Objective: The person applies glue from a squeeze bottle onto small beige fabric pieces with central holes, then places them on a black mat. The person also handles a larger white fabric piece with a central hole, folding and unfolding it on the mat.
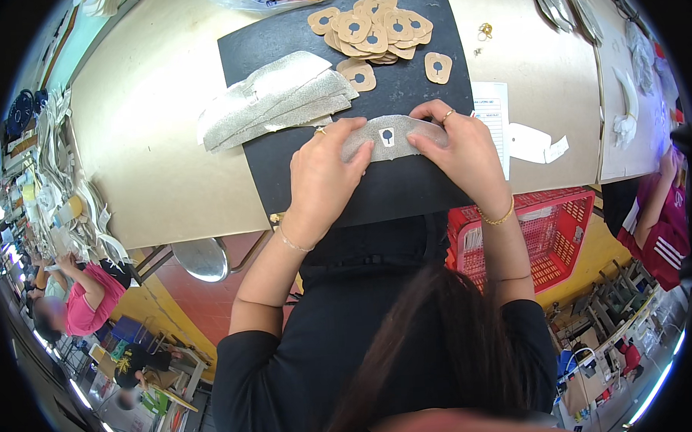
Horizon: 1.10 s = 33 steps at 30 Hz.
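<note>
A curved strip of grey, grainy material (390,153) is held level over the black mat (375,190). Near its middle is a small white patch with a dark keyhole-shaped opening. My left hand (319,175) pinches the strip's left end, thumb in front. On the right end, my right hand (470,154) grips with thumb and fingers. Just beyond my left hand, similar grey strips (281,96) lie overlapped in a fanned stack. Farther back, tan rounded patches (401,52) with dark cutouts form a loose heap. One tan patch (437,79) lies apart at right.
A printed sheet (502,153) and white tag (528,142) lie right of the mat. Small gold-coloured rings (485,32) sit farther back. A plastic bag (239,0) stands at the far edge. Below the table are a red basket (575,238) and round stool (200,259). Other people sit either side.
</note>
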Each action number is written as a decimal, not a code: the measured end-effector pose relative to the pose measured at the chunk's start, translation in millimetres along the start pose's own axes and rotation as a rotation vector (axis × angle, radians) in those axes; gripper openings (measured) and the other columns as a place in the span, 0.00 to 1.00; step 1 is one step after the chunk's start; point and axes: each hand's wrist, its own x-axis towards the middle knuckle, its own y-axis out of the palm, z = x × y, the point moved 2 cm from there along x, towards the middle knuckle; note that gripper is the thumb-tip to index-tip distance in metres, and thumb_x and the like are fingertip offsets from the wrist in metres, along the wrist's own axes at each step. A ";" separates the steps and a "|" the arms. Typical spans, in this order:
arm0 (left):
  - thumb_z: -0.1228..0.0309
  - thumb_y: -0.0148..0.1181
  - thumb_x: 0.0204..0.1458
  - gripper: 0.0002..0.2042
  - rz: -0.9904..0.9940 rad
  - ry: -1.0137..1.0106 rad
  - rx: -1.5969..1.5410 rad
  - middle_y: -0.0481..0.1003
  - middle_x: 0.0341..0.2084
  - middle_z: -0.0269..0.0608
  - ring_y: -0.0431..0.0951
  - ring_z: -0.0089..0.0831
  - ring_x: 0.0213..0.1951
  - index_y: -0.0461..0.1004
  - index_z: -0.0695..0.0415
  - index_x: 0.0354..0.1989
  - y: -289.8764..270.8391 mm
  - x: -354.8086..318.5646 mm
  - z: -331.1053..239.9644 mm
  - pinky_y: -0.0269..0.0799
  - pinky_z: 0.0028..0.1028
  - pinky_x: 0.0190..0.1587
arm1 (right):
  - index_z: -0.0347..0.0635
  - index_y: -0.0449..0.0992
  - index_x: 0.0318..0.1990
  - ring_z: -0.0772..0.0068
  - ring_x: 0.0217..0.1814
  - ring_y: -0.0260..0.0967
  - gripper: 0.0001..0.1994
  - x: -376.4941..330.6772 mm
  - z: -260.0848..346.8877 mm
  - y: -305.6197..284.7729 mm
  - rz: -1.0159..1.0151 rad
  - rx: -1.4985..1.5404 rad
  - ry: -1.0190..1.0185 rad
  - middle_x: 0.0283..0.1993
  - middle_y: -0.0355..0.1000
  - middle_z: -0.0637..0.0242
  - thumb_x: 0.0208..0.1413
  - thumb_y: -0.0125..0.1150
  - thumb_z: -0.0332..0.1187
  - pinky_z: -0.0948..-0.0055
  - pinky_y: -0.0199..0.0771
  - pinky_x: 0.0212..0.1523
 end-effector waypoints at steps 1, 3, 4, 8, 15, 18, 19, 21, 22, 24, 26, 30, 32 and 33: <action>0.70 0.64 0.43 0.14 -0.046 0.058 0.099 0.75 0.32 0.41 0.76 0.37 0.34 0.75 0.56 0.41 0.0 -2.1 -2.6 0.72 0.33 0.36 | 0.45 0.74 0.40 0.58 0.33 0.72 0.13 -2.1 1.9 -1.2 -0.067 -0.069 -0.032 0.32 0.72 0.62 0.46 0.64 0.35 0.66 0.71 0.32; 0.71 0.64 0.42 0.15 -0.139 0.174 0.296 0.72 0.34 0.39 0.73 0.37 0.36 0.75 0.54 0.41 0.6 -6.4 -6.2 0.70 0.34 0.36 | 0.46 0.74 0.40 0.61 0.33 0.71 0.13 -7.3 6.5 -2.5 -0.200 -0.208 -0.097 0.33 0.68 0.67 0.46 0.64 0.34 0.67 0.70 0.30; 0.72 0.63 0.41 0.15 -0.183 0.273 0.339 0.71 0.34 0.39 0.71 0.37 0.37 0.75 0.54 0.42 1.2 -7.3 -6.9 0.69 0.33 0.36 | 0.47 0.74 0.39 0.63 0.33 0.70 0.12 -8.9 8.1 -2.0 -0.222 -0.230 -0.108 0.34 0.66 0.67 0.45 0.64 0.33 0.68 0.70 0.30; 0.75 0.59 0.41 0.17 -0.171 0.636 0.426 0.68 0.34 0.38 0.68 0.35 0.40 0.75 0.52 0.43 9.1 -13.5 -2.3 0.64 0.32 0.38 | 0.49 0.75 0.37 0.70 0.31 0.68 0.12 -11.8 17.1 3.8 -0.260 -0.331 -0.258 0.34 0.63 0.69 0.42 0.63 0.30 0.73 0.69 0.27; 0.76 0.56 0.42 0.17 -0.090 0.753 0.504 0.66 0.32 0.36 0.66 0.33 0.37 0.75 0.50 0.43 13.1 -19.3 6.1 0.62 0.32 0.38 | 0.54 0.77 0.41 0.74 0.31 0.68 0.15 -12.4 25.0 4.8 -0.135 -0.544 -0.441 0.36 0.64 0.70 0.43 0.58 0.30 0.76 0.71 0.26; 0.79 0.57 0.39 0.20 -0.013 0.647 0.457 0.65 0.30 0.34 0.66 0.31 0.36 0.77 0.46 0.44 10.7 -19.2 3.6 0.59 0.31 0.37 | 0.54 0.77 0.42 0.74 0.31 0.69 0.16 -11.2 24.8 3.0 -0.105 -0.550 -0.448 0.37 0.64 0.70 0.43 0.58 0.29 0.76 0.72 0.27; 0.79 0.57 0.39 0.21 -0.004 0.644 0.455 0.64 0.29 0.34 0.66 0.31 0.35 0.77 0.46 0.44 9.6 -18.5 2.6 0.59 0.31 0.37 | 0.54 0.77 0.43 0.73 0.32 0.70 0.16 -10.6 23.9 2.6 -0.082 -0.545 -0.434 0.37 0.64 0.70 0.43 0.59 0.29 0.76 0.72 0.28; 0.79 0.56 0.39 0.21 0.008 0.642 0.454 0.64 0.28 0.33 0.65 0.31 0.35 0.77 0.45 0.44 7.8 -15.9 1.5 0.58 0.31 0.37 | 0.52 0.77 0.43 0.72 0.33 0.70 0.17 -9.7 21.4 2.1 -0.041 -0.509 -0.408 0.38 0.64 0.69 0.42 0.60 0.29 0.74 0.73 0.29; 0.78 0.56 0.39 0.20 0.044 0.648 0.438 0.64 0.29 0.34 0.66 0.32 0.35 0.77 0.46 0.44 6.7 -14.4 1.7 0.58 0.31 0.38 | 0.51 0.77 0.43 0.70 0.34 0.70 0.16 -9.4 19.5 1.2 -0.050 -0.442 -0.375 0.39 0.64 0.68 0.43 0.60 0.28 0.73 0.73 0.30; 0.77 0.56 0.40 0.20 0.114 0.652 0.408 0.66 0.31 0.35 0.66 0.32 0.36 0.76 0.49 0.45 1.1 -11.2 5.2 0.59 0.31 0.39 | 0.49 0.77 0.43 0.68 0.34 0.71 0.16 -8.4 15.4 2.4 -0.068 -0.308 -0.317 0.40 0.64 0.67 0.44 0.61 0.28 0.71 0.73 0.33; 0.80 0.55 0.39 0.21 0.132 0.696 0.249 0.69 0.32 0.36 0.67 0.33 0.37 0.76 0.50 0.45 -9.1 -9.2 9.8 0.60 0.32 0.41 | 0.45 0.77 0.42 0.65 0.34 0.71 0.14 -12.0 8.3 0.3 -0.176 -0.166 -0.198 0.38 0.66 0.65 0.45 0.62 0.28 0.69 0.72 0.34; 0.88 0.48 0.38 0.24 -0.072 0.570 -0.037 0.73 0.32 0.39 0.71 0.35 0.36 0.76 0.55 0.44 -40.5 -6.9 24.2 0.66 0.31 0.41 | 0.40 0.76 0.40 0.65 0.33 0.71 0.11 -24.1 -12.4 -3.5 -0.242 0.040 -0.018 0.31 0.68 0.63 0.47 0.63 0.28 0.71 0.70 0.34; 0.87 0.46 0.45 0.20 -0.306 0.353 0.002 0.74 0.32 0.44 0.73 0.35 0.36 0.75 0.58 0.45 -62.9 2.1 36.5 0.68 0.30 0.42 | 0.38 0.76 0.39 0.68 0.33 0.70 0.11 -29.3 -23.2 -6.3 -0.273 0.088 -0.036 0.28 0.69 0.63 0.47 0.64 0.28 0.73 0.68 0.33; 0.77 0.53 0.50 0.15 -0.433 0.295 0.078 0.73 0.38 0.47 0.72 0.38 0.39 0.74 0.58 0.48 -74.7 11.7 42.5 0.67 0.31 0.45 | 0.37 0.75 0.38 0.69 0.32 0.70 0.11 -31.5 -29.4 -8.6 -0.289 0.111 -0.040 0.27 0.69 0.63 0.46 0.64 0.28 0.74 0.68 0.33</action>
